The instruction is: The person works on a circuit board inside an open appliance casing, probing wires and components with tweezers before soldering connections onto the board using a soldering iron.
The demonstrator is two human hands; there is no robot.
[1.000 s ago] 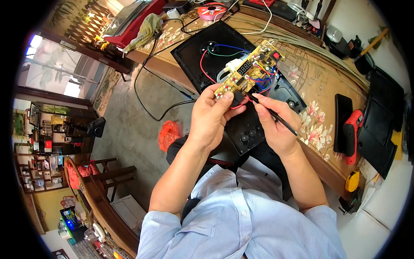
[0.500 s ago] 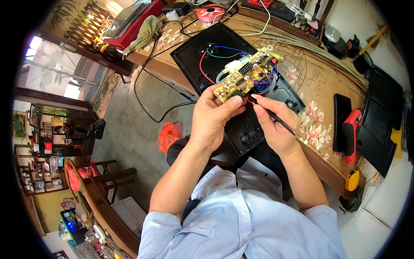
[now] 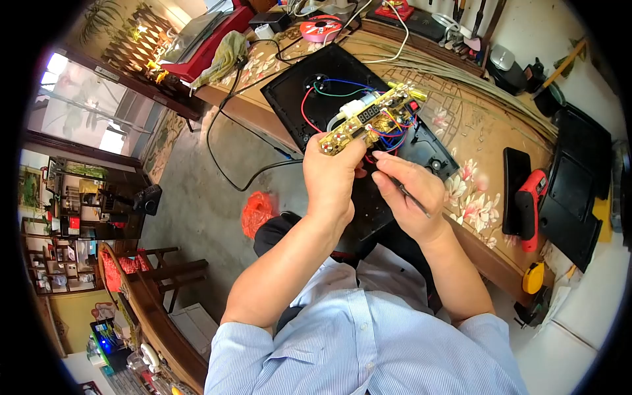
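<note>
My left hand (image 3: 332,172) grips the lower left end of a yellow circuit board (image 3: 362,125) with a digit display. In my right hand (image 3: 416,191) is a thin dark pen-like tool (image 3: 413,198), its inner end close to the board's lower edge and its tip hidden near my fingers. Red, blue and yellow wires (image 3: 397,137) bunch at the board's right part. Behind the board lies an open black casing (image 3: 303,85), from which red, green and blue wires run towards the board.
A black phone-like slab (image 3: 516,187), a red-handled tool (image 3: 530,209) and a yellow tape measure (image 3: 533,278) lie to the right. Black cables (image 3: 217,164) hang off the table's left edge. A red plastic bag (image 3: 259,214) is on the floor; a pink tape roll (image 3: 320,29) sits at the back.
The board has tilted and shifted slightly down and left with my left hand, which has turned more over it. My right hand has moved a little down and left with the tool.
</note>
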